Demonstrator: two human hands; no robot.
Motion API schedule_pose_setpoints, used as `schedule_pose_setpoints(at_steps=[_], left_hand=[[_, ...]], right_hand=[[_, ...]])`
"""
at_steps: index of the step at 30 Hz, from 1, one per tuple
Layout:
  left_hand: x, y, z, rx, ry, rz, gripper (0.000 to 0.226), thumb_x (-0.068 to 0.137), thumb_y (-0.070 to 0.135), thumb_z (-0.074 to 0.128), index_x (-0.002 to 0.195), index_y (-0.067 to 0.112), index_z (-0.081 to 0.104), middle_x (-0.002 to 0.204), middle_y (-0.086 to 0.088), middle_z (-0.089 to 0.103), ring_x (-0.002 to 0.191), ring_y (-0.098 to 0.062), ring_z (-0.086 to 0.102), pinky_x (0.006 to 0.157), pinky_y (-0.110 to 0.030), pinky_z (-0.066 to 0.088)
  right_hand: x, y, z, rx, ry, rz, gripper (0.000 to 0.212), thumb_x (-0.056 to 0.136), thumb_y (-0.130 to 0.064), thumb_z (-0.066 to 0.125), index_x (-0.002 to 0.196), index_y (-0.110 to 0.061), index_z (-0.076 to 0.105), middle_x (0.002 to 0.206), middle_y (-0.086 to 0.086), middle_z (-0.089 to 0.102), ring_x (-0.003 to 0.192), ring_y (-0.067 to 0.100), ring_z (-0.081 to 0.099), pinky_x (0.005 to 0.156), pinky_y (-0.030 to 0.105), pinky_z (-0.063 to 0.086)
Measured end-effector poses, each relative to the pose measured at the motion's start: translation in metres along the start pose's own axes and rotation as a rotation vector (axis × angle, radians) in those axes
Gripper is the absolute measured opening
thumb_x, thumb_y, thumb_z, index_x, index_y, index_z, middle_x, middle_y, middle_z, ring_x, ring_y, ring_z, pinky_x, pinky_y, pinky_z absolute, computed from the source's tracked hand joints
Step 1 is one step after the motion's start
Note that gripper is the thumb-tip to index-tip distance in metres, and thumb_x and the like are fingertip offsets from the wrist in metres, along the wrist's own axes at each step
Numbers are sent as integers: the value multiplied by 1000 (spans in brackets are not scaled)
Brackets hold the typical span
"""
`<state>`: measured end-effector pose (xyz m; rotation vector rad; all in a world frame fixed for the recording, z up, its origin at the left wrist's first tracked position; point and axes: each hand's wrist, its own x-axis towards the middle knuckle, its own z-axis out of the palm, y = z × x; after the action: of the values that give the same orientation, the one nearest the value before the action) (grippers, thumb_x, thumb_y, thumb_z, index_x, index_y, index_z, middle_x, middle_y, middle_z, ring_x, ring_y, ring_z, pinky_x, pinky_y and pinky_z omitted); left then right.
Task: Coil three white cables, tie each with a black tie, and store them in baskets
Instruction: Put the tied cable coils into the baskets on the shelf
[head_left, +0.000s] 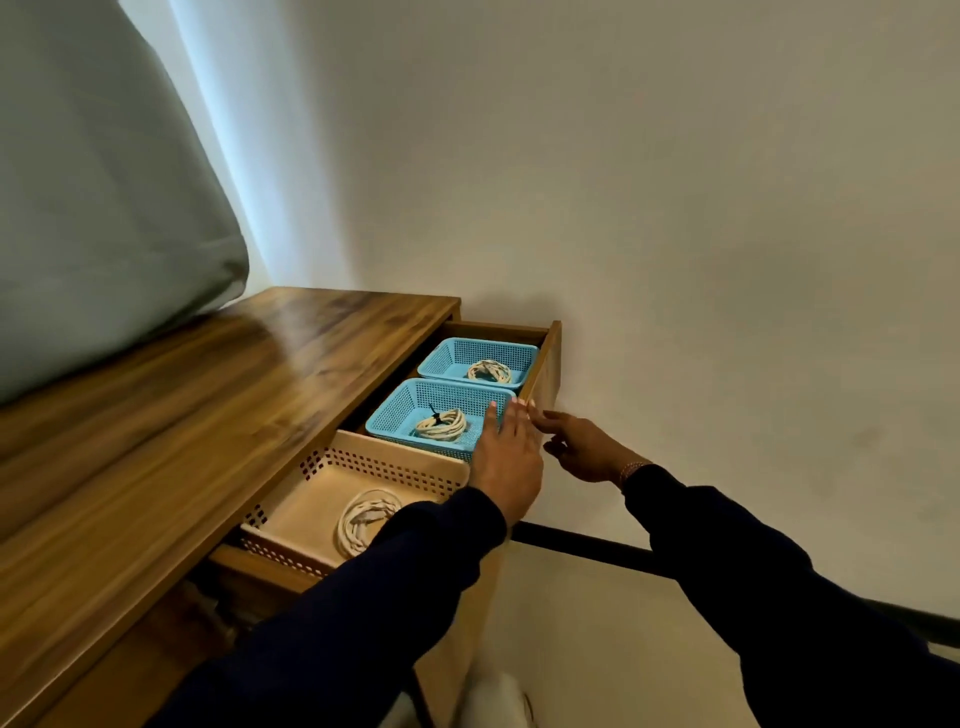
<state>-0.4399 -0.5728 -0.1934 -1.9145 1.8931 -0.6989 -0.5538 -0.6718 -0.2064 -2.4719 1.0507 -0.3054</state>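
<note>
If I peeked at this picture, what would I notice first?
Probably the open wooden drawer with two bright blue baskets and a cream basket nearest you, each holding a coiled white cable. Then the two hands reaching to the drawer's front edge.

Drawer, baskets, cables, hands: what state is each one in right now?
Drawer: pulled open.
Far blue basket: holds one coiled cable.
Near blue basket: holds one coiled cable with black tie.
Beige basket: holds one coiled cable, partly hidden by a sleeve.
Left hand: fingers straight, at the drawer front.
Right hand: forefinger reaching to the drawer front.
</note>
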Motion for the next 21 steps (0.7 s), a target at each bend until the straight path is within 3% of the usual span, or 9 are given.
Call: schedule_pose_setpoints(at_steps=[4, 10, 16, 19, 21], left_hand=[[-5, -23, 15, 66, -37, -79, 92, 100, 53, 45, 157, 0, -4, 165, -27, -1, 152, -43, -5, 120, -65, -1], [-9, -64, 26, -76, -134, -443, 129, 80, 77, 56, 154, -6, -10, 159, -39, -2, 147, -57, 0, 119, -65, 1], [-12, -99, 44, -77, -160, -534, 137, 73, 86, 54, 154, -7, -5, 159, -39, 2, 148, -56, 4, 119, -66, 5], [-13, -114, 52, -83, -185, -562, 145, 66, 89, 57, 154, -8, -4, 159, -39, 5, 147, -56, 6, 119, -67, 5], [-14, -123, 56, -83, -202, -581, 148, 62, 91, 59, 153, -9, -3, 158, -39, 6, 147, -57, 8, 118, -67, 6]], right_hand=[[20, -2, 12, -62, -73, -27, 82, 103, -14, 51, 157, -41, -4, 168, 9, 0, 147, 35, 31, 117, 40, 32], [42, -27, 34, -31, -109, -101, 115, 94, -27, 68, 149, -34, -33, 164, 14, -20, 150, 39, 22, 118, 44, 31], [73, -55, 47, -43, 57, -203, 136, 77, -39, 83, 151, -26, -29, 166, 12, -16, 153, 39, 10, 118, 54, 31], [94, -70, 43, -183, 97, -242, 141, 69, -40, 88, 154, -27, -24, 166, 14, -13, 152, 42, 8, 116, 60, 31], [109, -83, 39, -292, 111, -270, 148, 62, -43, 92, 154, -29, -23, 166, 15, -14, 152, 43, -1, 117, 65, 22]])
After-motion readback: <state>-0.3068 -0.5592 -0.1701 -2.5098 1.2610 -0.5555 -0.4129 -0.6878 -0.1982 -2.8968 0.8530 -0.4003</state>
